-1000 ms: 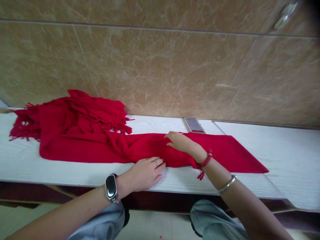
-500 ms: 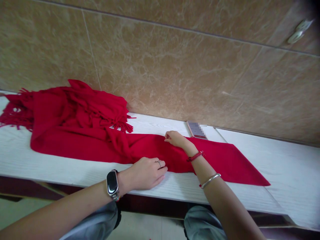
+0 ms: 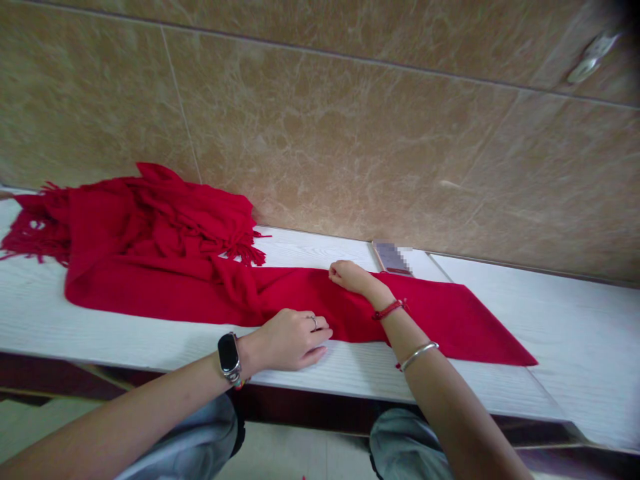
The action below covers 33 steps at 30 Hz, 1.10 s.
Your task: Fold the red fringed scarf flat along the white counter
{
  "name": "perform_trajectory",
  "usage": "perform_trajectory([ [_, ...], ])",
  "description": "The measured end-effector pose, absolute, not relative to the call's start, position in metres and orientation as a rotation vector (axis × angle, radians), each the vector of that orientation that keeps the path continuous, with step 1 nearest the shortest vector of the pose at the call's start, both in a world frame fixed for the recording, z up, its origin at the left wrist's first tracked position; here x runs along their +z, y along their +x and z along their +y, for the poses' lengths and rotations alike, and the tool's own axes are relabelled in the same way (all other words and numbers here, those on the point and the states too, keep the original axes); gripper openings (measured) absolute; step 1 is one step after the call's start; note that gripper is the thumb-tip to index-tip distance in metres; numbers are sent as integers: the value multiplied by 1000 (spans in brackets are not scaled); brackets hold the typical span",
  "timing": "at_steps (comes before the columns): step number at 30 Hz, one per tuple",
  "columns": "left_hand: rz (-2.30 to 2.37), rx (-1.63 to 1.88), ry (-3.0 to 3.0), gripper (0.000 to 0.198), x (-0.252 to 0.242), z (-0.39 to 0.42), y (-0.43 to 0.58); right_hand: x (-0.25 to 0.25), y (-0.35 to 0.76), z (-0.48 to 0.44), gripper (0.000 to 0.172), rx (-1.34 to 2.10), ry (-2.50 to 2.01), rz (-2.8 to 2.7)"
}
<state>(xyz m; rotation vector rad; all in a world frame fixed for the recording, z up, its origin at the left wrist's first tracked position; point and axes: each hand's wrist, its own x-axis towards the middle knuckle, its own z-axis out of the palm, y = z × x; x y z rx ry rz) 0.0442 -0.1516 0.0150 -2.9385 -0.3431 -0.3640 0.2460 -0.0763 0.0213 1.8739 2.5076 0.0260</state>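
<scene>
A long red fringed scarf lies across a white wood-grain surface. Its right part is folded into a flat strip that ends in a slanted point, while the left part is bunched up, with tassels showing. My left hand, with a ring and a dark-faced wrist band, rests at the strip's near edge; its fingers lie outstretched over the cloth and the thumb is apart. My right hand is at the far edge with curled fingers closed on the scarf. The fingertips of the right hand are partly hidden.
Behind the scarf, a phone lies near the brown marbled tile wall. A metal fitting is on the wall at upper right. The white surface's front edge runs above my knees, with dark openings beneath it.
My left hand's thumb has spread away from its fingers. The right hand keeps its place on the far edge. The whole view has shifted slightly.
</scene>
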Motion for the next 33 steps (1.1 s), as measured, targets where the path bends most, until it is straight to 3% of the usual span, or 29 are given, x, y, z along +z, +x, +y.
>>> perform_trajectory([
  [12, -327, -319, -2935, 27, 13, -150, 45, 21, 238, -84, 29, 269, 1981, 2397],
  [25, -492, -231, -2993, 34, 22, -153, 48, 51, 276, -104, 19, 26, 1860, 2546],
  [33, -388, -193, -3105, 32, 21, -153, 65, 29, 289, -112, 17, 49, 1903, 2384],
])
